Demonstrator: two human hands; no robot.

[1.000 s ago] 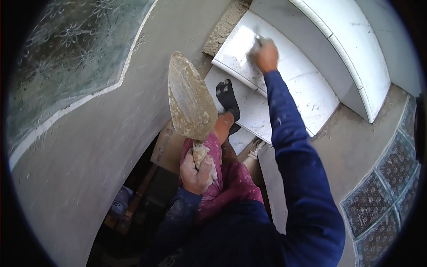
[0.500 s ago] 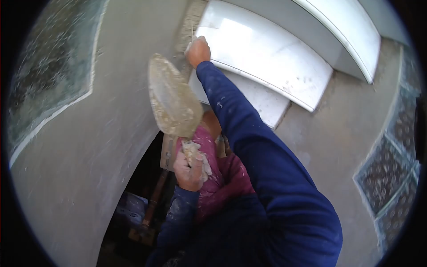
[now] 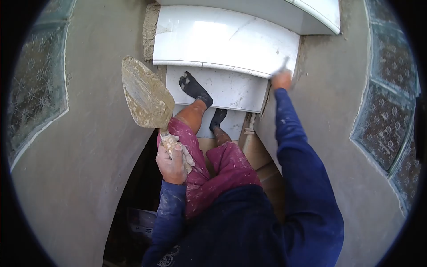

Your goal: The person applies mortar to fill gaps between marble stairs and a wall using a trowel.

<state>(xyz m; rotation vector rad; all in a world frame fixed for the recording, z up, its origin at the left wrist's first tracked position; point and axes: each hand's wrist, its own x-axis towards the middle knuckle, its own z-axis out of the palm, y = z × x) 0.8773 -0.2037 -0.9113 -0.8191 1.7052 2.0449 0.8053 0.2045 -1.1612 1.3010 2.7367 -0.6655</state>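
Note:
My left hand (image 3: 171, 167) is wrapped round the handle of a mortar-crusted pointed trowel (image 3: 149, 95), its blade angled up and to the left. A pale, mortar-smeared lump (image 3: 188, 161) shows at the palm side of that hand. My right hand (image 3: 281, 80) is closed at the right front corner of the white tiled step (image 3: 222, 40). Out of its fingers sticks a small thin tool (image 3: 284, 64), smeared by motion, whose kind I cannot tell. The tool overlaps the step's right end, close to the wall.
A lower white step (image 3: 240, 91) bears my socked foot (image 3: 193, 86); the other foot (image 3: 218, 118) is lower. A higher step (image 3: 318, 13) rises behind. Grey plastered walls (image 3: 95, 133) with glass blocks (image 3: 384, 107) flank both sides. Rough mortar (image 3: 150, 33) shows at the left step end.
My right hand has gone from the step's left end to its right end. The view has swung, bringing both feet into sight. My left hand still holds the trowel.

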